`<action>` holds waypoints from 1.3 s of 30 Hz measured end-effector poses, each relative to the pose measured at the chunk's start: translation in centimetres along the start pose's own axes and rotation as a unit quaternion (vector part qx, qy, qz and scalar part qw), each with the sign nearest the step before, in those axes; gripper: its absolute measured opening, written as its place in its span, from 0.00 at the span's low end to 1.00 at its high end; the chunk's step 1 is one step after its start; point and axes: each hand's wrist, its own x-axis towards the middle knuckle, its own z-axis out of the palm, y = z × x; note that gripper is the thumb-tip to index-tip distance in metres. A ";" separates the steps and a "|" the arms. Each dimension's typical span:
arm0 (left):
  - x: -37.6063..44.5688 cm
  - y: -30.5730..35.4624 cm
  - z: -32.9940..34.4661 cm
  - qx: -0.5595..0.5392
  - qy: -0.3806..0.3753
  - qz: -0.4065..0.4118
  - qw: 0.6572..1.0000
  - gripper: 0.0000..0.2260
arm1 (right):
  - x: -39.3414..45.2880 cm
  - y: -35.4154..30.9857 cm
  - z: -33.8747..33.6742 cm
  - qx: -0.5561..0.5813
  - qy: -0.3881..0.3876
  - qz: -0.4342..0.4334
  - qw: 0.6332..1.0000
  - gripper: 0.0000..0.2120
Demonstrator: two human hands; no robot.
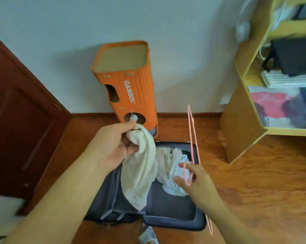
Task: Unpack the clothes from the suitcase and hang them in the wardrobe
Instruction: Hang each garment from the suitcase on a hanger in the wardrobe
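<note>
We read "GAMBOL" on the orange box (pixel 131 88); left hand (pixel 111 147) grips cream cloth (pixel 139 173) w/ curled fingers, right hand (pixel 196 184) hooks pink hanger (pixel 194 143) over suitcase (pixel 166 215).

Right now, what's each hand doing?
Left hand: grips the cream garment.
Right hand: holds the pink hanger by its hook.

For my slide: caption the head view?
Left hand lifts cream garment from suitcase; right hand holds pink hanger.
</note>
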 end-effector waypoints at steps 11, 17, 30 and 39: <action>-17.1 6.9 -1.2 -0.086 0.145 0.167 0.971 0.11 | -6.1 -13.4 -0.5 -0.013 -0.077 -0.249 0.965 0.14; -20.5 8.9 -5.9 0.106 0.200 0.217 0.950 0.14 | -6.7 -24.1 -8.0 -0.053 -0.049 -0.245 0.967 0.18; -20.1 8.6 -7.6 0.515 0.257 0.319 0.753 0.18 | -9.5 -33.9 -8.9 -0.043 -0.060 -0.202 0.977 0.17; -20.6 4.8 1.1 0.319 0.029 0.454 0.831 0.18 | -9.1 -34.1 -6.2 -0.029 -0.187 -0.154 0.970 0.16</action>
